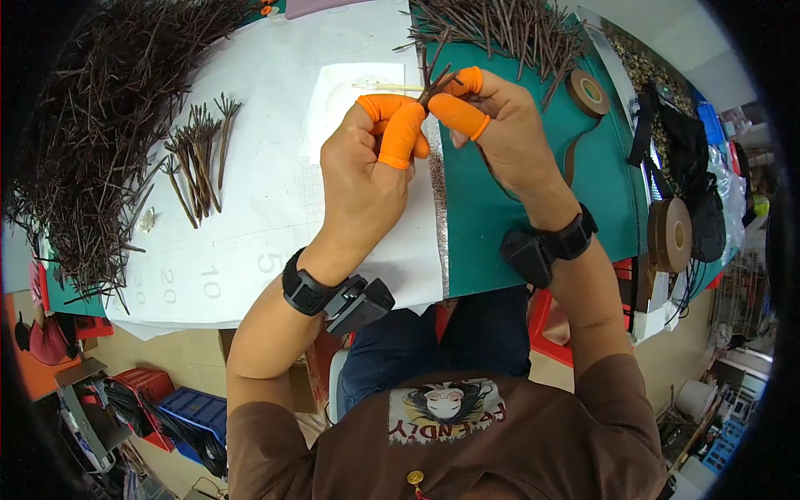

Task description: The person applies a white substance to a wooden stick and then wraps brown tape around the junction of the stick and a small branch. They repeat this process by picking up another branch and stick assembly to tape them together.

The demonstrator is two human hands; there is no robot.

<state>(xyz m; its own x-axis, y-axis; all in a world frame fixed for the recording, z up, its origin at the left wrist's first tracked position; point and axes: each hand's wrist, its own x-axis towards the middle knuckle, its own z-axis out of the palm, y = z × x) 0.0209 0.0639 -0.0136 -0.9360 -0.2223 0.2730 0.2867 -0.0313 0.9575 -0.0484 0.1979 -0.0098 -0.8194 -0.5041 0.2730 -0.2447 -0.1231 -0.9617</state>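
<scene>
White paper (279, 179) meets a green mat (475, 242); above their seam, the left fingers (402, 133) and right fingers (458, 115) both pinch a forked brown sprig (430, 82), neither side nearer, its long axis pointing forward, tips fanning out beyond the grip, lower end hidden from view

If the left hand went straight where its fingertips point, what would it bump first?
Past the brown twig bundle it holds, the left hand would probably bump the right hand first; depth is hard to judge.
</scene>
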